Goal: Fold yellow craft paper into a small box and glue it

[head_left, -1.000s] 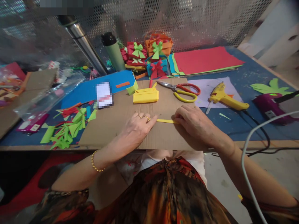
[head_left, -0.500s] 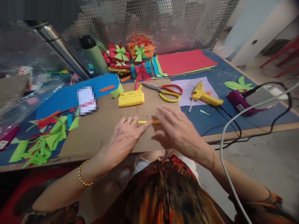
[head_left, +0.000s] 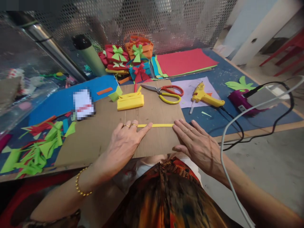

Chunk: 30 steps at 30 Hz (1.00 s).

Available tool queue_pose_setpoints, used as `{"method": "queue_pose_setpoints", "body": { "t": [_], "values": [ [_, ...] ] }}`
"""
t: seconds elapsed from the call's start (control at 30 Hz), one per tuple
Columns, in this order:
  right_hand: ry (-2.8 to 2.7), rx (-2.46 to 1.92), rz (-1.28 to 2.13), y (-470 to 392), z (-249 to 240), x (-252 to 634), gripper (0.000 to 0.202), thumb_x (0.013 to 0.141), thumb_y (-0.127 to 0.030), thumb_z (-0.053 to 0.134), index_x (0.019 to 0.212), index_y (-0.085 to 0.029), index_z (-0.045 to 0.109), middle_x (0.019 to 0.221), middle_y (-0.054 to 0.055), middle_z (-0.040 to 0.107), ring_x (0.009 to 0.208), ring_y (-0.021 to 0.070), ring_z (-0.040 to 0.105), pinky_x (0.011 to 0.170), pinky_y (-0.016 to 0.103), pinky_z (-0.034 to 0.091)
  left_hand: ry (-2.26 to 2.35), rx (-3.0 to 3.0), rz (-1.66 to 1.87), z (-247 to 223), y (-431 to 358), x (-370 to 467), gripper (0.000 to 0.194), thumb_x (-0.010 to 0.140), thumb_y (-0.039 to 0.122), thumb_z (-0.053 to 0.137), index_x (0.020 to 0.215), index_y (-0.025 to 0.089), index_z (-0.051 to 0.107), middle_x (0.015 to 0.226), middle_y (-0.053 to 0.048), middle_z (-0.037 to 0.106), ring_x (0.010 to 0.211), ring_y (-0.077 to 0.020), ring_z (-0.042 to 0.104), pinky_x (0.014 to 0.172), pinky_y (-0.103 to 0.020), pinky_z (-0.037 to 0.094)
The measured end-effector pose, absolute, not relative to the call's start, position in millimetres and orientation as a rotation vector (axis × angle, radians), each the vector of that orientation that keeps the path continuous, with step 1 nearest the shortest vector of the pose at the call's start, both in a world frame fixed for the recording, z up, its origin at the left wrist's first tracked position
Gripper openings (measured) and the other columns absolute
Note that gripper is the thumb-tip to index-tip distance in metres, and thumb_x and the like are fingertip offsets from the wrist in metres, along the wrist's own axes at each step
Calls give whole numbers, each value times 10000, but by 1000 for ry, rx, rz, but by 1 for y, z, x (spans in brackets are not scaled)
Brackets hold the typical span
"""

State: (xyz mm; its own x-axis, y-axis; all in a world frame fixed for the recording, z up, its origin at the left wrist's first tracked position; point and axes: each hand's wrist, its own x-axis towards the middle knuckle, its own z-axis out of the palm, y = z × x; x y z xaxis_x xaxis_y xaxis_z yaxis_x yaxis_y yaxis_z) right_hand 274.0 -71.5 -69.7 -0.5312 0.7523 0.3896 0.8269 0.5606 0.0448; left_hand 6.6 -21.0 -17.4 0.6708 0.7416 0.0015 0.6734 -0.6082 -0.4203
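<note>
A narrow yellow paper strip lies flat across the cardboard sheet. My left hand rests on its left part, thumb stretched along the strip and fingers laid out flat. At the strip's right end, my right hand lies palm down with extended fingers touching it. Whatever part of the strip runs under either hand is hidden. Just beyond the left hand sits a folded yellow paper piece. Scissors with one red and one yellow handle lie spread behind the strip.
A yellow glue gun lies on lilac paper at the right, its black cord trailing over the table edge. Green paper scraps cover the left. Decorated paper bags and red sheets stand at the back.
My right hand has slid rightward along the yellow strip and now lies flat at its right end, exposing more of the strip. My left hand stays on the strip. The view has shifted slightly.
</note>
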Motion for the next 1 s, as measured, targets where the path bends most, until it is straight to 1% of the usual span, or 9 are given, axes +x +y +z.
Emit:
{"method": "queue_pose_setpoints", "body": {
  "t": [0.13,0.2,0.27,0.33,0.4,0.63,0.77,0.9,1.0],
  "values": [
    [-2293,-1430,-489,-77,-57,269,420,1047,-379,492,1168,-35,700,1216,224,748,1176,346,698,1072,554,511,-1129,-2505,238,-19,-21,6,552,1012,97,451,1528,287,504,1031,-149,689,934,-279,675,751,-370,510],
    [-2197,-1435,-515,-73,-51,259,394,1025,-390,541,1099,-46,718,1155,222,764,1134,344,708,1066,544,518,-1138,-2526,241,-20,-21,5,566,1006,88,462,1535,286,494,1051,-151,685,943,-281,671,761,-372,511],
    [-2249,-1316,-458,-65,-49,245,499,1009,-438,562,1250,-14,667,1318,256,693,1269,363,638,1125,560,479,-1143,-2539,239,-20,-21,5,565,1007,102,478,1540,292,482,1070,-150,681,965,-284,665,778,-377,509],
    [-2402,-1171,-296,-56,-54,231,713,987,-539,546,1402,40,558,1472,302,561,1405,381,527,1166,571,445,-1142,-2536,238,-20,-21,5,562,1014,127,489,1552,289,460,1082,-151,678,986,-288,658,787,-378,505],
    [-2484,-1112,-143,-50,-62,222,838,974,-604,512,1467,72,482,1522,324,492,1450,382,477,1175,563,443,-1145,-2528,229,-21,-22,6,563,1018,137,491,1560,283,445,1095,-150,676,1002,-289,654,792,-376,499],
    [-2468,-1136,-98,-49,-80,223,760,1009,-566,482,1469,38,506,1541,290,488,1461,381,463,1192,555,431,-1216,-2441,75,-31,-33,-5,461,1017,101,442,1453,181,568,1078,-145,688,975,-282,650,765,-386,479],
    [-2470,-1130,-74,-49,-79,223,724,1014,-545,493,1486,3,498,1561,280,469,1477,376,442,1191,568,428,-1293,-2391,31,-31,-40,-18,436,998,77,443,1384,158,627,1064,-152,697,957,-296,648,806,-427,471],
    [-2501,-1114,-88,-48,-77,224,693,1023,-501,500,1462,35,510,1545,301,479,1470,390,448,1186,579,430,-1399,-2346,33,-29,-43,-26,465,987,55,399,1352,182,657,1027,-163,687,958,-313,645,791,-437,457],
    [-2499,-1108,-68,-47,-79,225,677,1027,-499,498,1486,-2,498,1551,282,482,1479,370,441,1190,576,426,-1460,-2324,23,-29,-44,-26,478,983,57,391,1347,208,661,1028,-163,686,970,-317,640,798,-443,450]
  ]
}}
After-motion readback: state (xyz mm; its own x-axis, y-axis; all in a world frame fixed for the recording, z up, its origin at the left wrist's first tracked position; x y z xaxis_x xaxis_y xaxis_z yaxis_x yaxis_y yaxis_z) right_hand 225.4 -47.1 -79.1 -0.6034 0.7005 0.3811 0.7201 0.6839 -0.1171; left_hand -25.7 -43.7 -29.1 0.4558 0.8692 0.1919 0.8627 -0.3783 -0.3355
